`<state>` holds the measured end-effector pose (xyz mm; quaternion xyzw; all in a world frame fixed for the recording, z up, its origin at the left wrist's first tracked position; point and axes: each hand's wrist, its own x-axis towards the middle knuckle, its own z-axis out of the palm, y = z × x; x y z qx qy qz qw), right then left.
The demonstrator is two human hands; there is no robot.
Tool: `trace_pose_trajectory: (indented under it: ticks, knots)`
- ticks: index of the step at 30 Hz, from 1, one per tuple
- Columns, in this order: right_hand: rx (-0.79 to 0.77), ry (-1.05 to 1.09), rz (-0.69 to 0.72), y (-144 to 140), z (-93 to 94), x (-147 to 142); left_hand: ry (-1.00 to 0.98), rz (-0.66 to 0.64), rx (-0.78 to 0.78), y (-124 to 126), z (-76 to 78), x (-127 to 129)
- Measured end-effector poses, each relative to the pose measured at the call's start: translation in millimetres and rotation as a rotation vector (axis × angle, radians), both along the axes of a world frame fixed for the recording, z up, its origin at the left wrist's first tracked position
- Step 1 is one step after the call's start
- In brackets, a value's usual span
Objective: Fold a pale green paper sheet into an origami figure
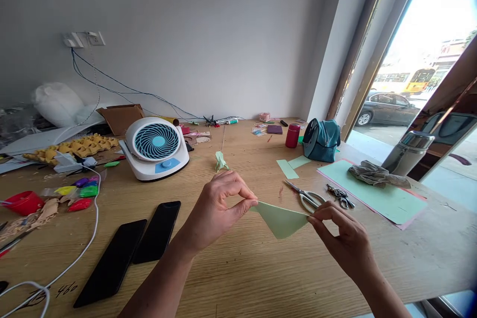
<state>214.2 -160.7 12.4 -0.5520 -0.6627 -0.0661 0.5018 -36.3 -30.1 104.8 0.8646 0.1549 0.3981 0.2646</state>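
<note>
Wooden tabletop carries two black phones at left. Left hand pinches one corner of a green folded paper held above it; right hand pinches the opposite corner, apparently between thumb and forefinger. Scissors lie just behind.

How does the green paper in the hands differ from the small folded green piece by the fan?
The held paper is larger, a flat triangle pinched between left hand and right hand above the table. The small folded piece is a compact upright figure, standing untouched. Both are light green.
</note>
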Motion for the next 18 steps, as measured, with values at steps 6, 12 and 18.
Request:
trace_pose_trajectory:
  ticks: [6,12,18]
  knots:
    - [-0.036,0.103,0.080,4,-4.5,-1,-0.054,0.001,-0.116,2,-1.2,3]
    - [-0.176,0.325,0.133,3,-18.7,-24,-0.186,-0.100,-0.375,10,-8.1,6]
    - [-0.180,0.349,-0.015,8,-26.1,-43,-0.036,0.036,-0.407,38,-25.3,13]
